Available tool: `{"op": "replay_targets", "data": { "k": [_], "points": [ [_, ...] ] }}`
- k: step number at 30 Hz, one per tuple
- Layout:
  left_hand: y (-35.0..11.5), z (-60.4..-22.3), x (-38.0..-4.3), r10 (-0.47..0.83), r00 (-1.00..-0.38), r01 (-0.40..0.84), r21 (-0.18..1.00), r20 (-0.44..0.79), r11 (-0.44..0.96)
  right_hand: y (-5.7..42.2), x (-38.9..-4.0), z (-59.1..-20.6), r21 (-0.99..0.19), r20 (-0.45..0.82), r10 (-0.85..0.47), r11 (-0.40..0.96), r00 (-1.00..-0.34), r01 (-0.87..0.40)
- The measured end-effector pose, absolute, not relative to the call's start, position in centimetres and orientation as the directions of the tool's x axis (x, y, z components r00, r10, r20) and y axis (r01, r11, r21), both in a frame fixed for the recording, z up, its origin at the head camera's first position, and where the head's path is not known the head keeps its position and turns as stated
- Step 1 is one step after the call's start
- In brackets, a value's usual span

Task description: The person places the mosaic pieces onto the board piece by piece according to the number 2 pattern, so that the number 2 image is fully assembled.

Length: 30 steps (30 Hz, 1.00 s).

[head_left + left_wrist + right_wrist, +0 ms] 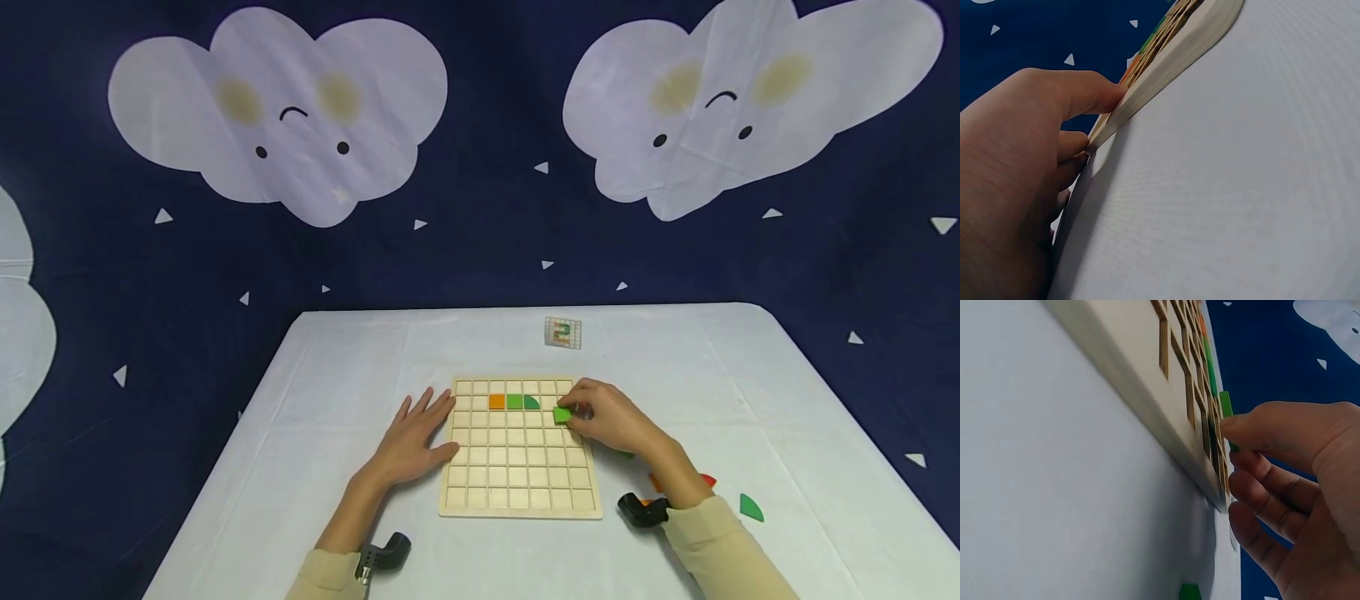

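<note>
A wooden grid board [521,512] lies on the white table. In its second row from the far edge sit an orange square [497,402], a light green square [514,402] and a dark green quarter-circle [531,402]. My right hand [615,421] pinches another light green square tile [562,415] over the board's upper right cells; the right wrist view shows this tile [1226,403] held on edge between thumb and fingertips. With fingers spread, my left hand [408,446] rests at the board's left side, its thumb [1113,95] touching the edge.
Behind the board lies a small card [562,332] printed with a grid pattern. Loose pieces are to the right, partly hidden by the right arm: a green quarter-circle [751,508], a red piece [708,481] and an orange piece [655,482]. A dark cloud-print curtain [495,250] hangs behind the table.
</note>
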<state>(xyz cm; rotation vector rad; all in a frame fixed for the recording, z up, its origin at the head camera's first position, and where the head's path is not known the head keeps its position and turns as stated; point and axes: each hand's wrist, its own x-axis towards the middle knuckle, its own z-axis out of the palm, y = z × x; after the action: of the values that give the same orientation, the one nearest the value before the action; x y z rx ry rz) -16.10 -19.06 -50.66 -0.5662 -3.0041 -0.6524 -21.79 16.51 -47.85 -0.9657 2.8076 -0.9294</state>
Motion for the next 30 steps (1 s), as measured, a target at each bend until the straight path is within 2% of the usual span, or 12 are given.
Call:
{"op": "replay_targets", "data": {
  "k": [9,17,30],
  "points": [
    [-19.0,-50.7,-16.0,0.342,-0.936,0.348,0.395,0.090,0.850,15.4,-21.7,-47.9,-0.584,0.115,-0.549,0.637,-0.828,-0.504],
    [-19.0,-50.6,-16.0,0.341,-0.935,0.350,0.398,0.095,0.848,14.6,-21.7,-47.7,-0.534,0.141,-0.596,0.626,-0.790,-0.568],
    [-19.0,-50.6,-16.0,0.336,-0.937,0.344,0.402,0.093,0.849,13.2,-21.7,-47.7,-0.546,0.115,-0.618,0.614,-0.778,-0.569]
  ]
}}
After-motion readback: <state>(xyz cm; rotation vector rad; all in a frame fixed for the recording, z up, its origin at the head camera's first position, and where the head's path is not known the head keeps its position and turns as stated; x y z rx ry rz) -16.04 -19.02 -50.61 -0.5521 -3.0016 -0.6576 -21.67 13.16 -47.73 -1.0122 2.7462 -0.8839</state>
